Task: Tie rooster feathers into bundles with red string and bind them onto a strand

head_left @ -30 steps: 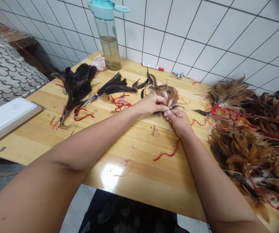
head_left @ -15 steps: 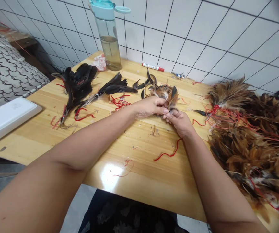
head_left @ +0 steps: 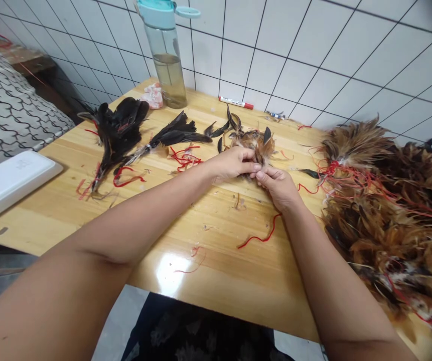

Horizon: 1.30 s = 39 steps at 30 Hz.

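Near the middle of the table, my left hand [head_left: 236, 164] and my right hand [head_left: 278, 185] meet with their fingertips pressed together. Between them are small brown feathers [head_left: 264, 150], some with dark tips, pinched at the quill ends by both hands. A loose pile of brown and dark feathers [head_left: 244, 139] lies just behind my left hand. The quill ends themselves are hidden by my fingers. A red string [head_left: 261, 239] lies on the table beside my right wrist.
Bundles of black feathers [head_left: 120, 130] lie at the left, red string scraps [head_left: 183, 159] beside them. A water bottle [head_left: 169, 75] and a red marker [head_left: 236, 103] stand and lie near the tiled wall. Large brown feather bundles [head_left: 392, 230] cover the right side. A white case [head_left: 16, 183] sits at the left edge.
The feathers between my fingers have tilted slightly lower and to the left. Both hands stay almost in place, fingertips still together.
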Motion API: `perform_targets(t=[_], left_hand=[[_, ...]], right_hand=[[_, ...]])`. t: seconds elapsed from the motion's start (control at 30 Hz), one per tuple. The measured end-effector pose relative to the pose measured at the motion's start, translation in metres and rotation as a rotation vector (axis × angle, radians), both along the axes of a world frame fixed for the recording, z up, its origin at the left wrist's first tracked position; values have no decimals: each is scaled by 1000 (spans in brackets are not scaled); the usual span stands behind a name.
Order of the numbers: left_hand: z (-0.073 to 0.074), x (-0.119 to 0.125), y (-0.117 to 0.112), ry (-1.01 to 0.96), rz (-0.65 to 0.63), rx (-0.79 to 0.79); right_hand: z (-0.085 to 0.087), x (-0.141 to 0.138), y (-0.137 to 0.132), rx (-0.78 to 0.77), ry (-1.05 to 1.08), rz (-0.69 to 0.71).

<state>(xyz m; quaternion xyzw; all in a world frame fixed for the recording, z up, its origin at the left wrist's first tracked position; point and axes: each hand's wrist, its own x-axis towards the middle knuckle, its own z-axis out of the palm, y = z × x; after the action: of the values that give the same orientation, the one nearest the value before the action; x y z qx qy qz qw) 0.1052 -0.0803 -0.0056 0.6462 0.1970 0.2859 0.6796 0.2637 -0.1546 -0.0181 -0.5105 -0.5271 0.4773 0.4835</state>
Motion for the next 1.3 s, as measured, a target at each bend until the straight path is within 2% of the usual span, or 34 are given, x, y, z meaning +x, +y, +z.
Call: perform_targets(t=[0.1,0.27,0.47,0.6,0.73,0.9,1.07,1.3], left_hand=[[5,0,-2,40,12,25],[14,-3,-4,-6,-11,46],[10,-2,-2,83,-9,28],[6,1,-3,-15,67,-63],[5,3,-3,-161,142,-225],[8,3,-5,-191,140,-372],[5,4,-9,-175,85,-358],[0,6,-7,-143,83,-280]], right_hand=[[-4,0,2,18,18,-29],[-5,0,2,36,43,-50],[-6,-2,2,37,-41,-11],[0,-2,-1,38,-37,-13],[5,-2,-3,26,5,-23],[6,-4,-3,27,42,-17],[5,-5,-2,52,76,-23],[2,-5,-1,63,36,-46]])
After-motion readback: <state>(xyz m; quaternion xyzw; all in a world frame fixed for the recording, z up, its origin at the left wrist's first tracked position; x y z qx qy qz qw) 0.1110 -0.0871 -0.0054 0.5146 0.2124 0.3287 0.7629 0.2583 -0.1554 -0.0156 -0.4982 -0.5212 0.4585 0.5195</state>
